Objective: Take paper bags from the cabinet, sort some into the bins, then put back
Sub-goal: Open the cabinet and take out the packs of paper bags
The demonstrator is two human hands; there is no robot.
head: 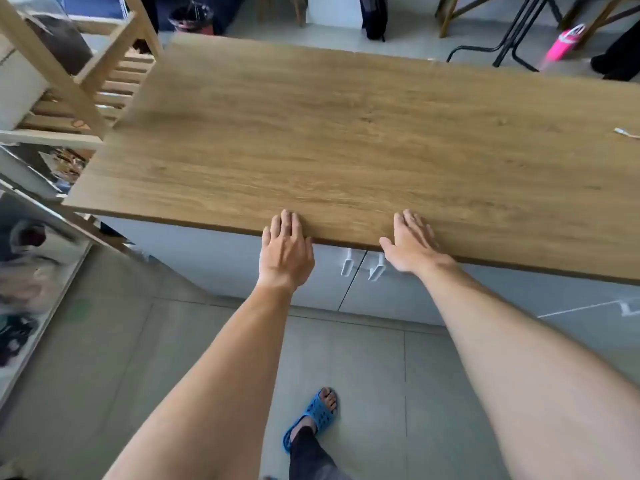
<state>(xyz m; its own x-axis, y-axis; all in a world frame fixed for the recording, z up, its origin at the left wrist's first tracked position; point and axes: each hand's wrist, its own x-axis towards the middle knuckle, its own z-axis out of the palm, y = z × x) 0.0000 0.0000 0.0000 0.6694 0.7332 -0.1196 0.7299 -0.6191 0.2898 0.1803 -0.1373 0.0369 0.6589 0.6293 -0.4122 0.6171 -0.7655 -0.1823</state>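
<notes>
Your left hand (pixel 285 249) and right hand (pixel 410 242) lie flat on the table (pixel 346 133) edge, fingers (pixel 287 220) together, holding nothing. Just below them, the cabinet (pixel 398 296) doors are closed; no bags or bins visible. All steps remain.

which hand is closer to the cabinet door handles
Right. The right hand lies flat on the wooden countertop edge just above the cabinet door handles; the left hand rests on the same edge, farther off to their left.

I am seeing both hands lying flat on the worktop (pixel 346 133) edge, left hand (pixel 285 249) left of the cabinet (pixel 221 258) handles (pixel 362 265), right hand (pixel 412 244) right of them; a rack (pixel 86 77) is standing at the left.
</notes>
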